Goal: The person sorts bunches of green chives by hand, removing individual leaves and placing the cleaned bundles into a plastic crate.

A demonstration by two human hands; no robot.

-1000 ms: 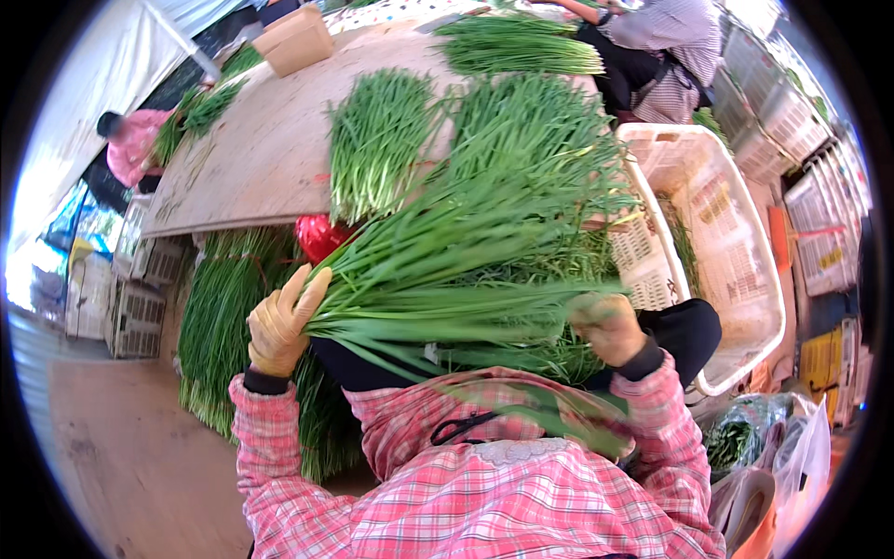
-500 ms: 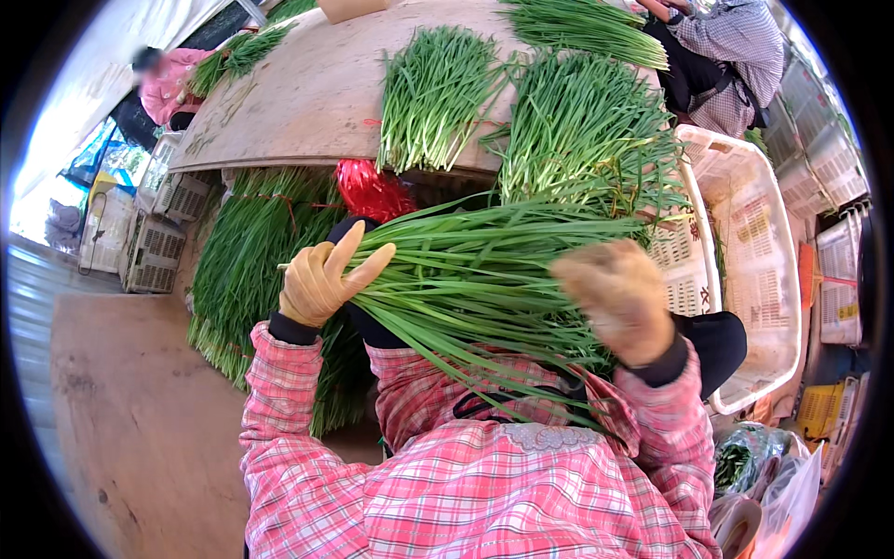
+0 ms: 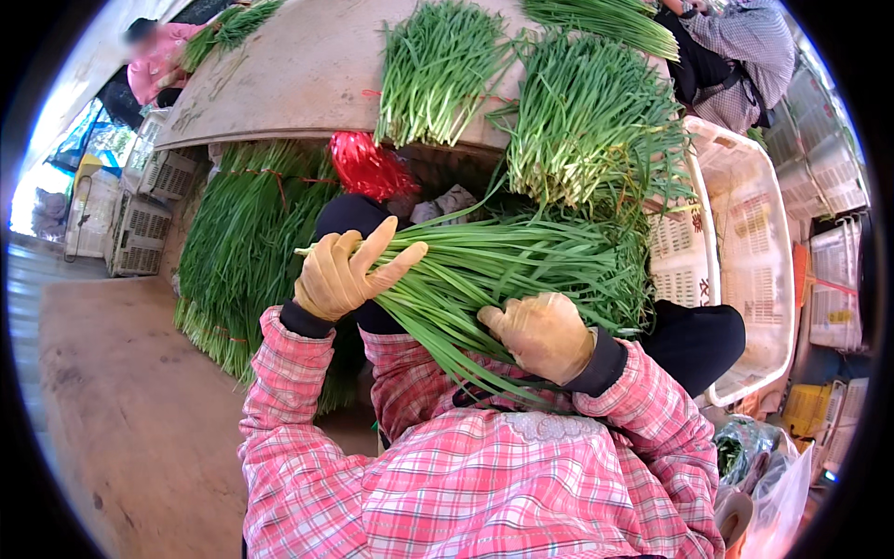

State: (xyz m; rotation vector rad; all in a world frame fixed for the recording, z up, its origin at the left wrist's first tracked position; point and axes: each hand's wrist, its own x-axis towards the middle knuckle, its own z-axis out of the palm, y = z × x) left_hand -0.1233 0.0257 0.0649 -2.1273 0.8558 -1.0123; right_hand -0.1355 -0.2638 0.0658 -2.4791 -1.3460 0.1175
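Biggest change on my feed: the R hand. 0.5 s ago it was a blur up over the leaves, farther right; now it's sharp, lower, closer in, set against the near edge of the garlic chive bunch. For the work in hand, I'd read that as a switch from one-handed support to both hands on the leaves. View has tipped a bit too: tabletop stuff sits higher in frame.

L hand, tan-gloved, has its lower fingers wrapped round the stem end; index + thumb are stretched out, spread apart, leaves running out past them. A pale stem tip pokes out on its far side. Grip looks firm-ish. R hand, also gloved: thumb out along the leaves, fingers curled under; can't tell if it's pinching any or just resting there.

Bunch is over the lap, stems L, leaf tips fanned R twd the white crate. Some strands droop twd the plaid jacket. Tips overlap darker greens beneath, so can't tell exactly where the bunch ends.

Beyond, on the wooden tabletop: a pale-stemmed chive bundle, w/ a bigger chive pile to its R. Red plastic twine hangs at the table edge; tall stacked chives stand L of the knee.
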